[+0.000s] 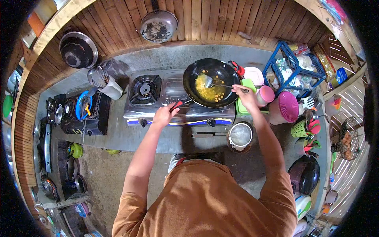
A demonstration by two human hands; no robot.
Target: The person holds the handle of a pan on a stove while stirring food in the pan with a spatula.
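Observation:
A black wok (pixel 193 73) sits over the right side of the two-burner gas stove (pixel 136 114). Yellow egg (pixel 209 91), partly liquid, lies in it with small brownish round pieces around. My left hand (pixel 163 115) is closed round the wok's red and black handle (pixel 177 105). A metal spatula (pixel 221 85) is gripped in my right hand (pixel 245 96) at the wok's right rim, its blade in the egg. The wok's second red handle (pixel 236 68) points to the back right.
A small saucepan (pixel 240 136) stands on the counter before the stove. Pink containers (pixel 283 108) and a blue rack (pixel 292 71) stand at the right. To the left are a utensil holder (pixel 112 89) and a second stove (pixel 89 126). Pans (pixel 159 27) hang on the wooden wall.

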